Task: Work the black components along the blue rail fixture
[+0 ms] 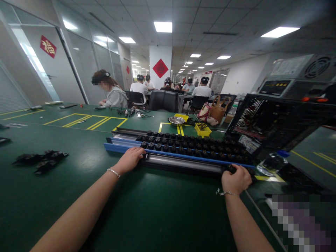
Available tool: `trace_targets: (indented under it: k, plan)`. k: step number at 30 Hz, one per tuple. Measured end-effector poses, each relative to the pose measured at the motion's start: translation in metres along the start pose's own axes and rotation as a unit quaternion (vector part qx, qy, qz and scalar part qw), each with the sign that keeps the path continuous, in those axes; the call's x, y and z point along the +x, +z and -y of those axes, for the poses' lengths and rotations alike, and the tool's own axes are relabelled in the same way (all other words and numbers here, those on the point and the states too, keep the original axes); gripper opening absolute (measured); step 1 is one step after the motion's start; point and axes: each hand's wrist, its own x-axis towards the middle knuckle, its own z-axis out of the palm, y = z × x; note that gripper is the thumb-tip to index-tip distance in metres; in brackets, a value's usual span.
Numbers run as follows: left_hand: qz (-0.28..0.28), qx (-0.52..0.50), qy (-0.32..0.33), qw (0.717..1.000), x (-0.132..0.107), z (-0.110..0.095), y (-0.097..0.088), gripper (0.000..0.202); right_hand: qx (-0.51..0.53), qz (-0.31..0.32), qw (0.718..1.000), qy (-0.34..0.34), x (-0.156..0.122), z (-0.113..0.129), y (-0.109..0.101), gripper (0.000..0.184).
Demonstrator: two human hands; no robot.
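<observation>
A long black rail with a shiny metal channel [183, 163] lies across the green table, nearest to me. At its left end my left hand [132, 158] is closed, fingers curled over the edge. My right hand [236, 179] is closed around the right end, where a dark piece shows under the fingers; its exact kind is hidden. Right behind this rail run more long rails, one with a blue edge [118, 147], carrying rows of round black socket-like modules [181, 142].
Loose black parts [43, 161] lie at the left. Farther back are a metal bowl [176, 120] and a yellow bin [203, 130]. A plastic bottle [273, 163] and an open computer case [278, 122] stand at the right. A person [112, 91] sits at the far left.
</observation>
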Motion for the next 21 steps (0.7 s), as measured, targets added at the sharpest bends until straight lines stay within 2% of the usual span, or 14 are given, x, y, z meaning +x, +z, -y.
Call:
trace_targets:
  k: [13, 21]
  plan:
    - [0.008, -0.003, -0.012, 1.000, -0.006, 0.023, -0.003, 0.022, 0.008, -0.002, 1.000, 0.002, -0.001, 0.005, -0.003, 0.034]
    - [0.016, -0.013, -0.014, 1.000, -0.007, 0.026, -0.001, 0.021, 0.011, 0.000, 1.000, -0.001, 0.000, 0.002, -0.001, 0.035]
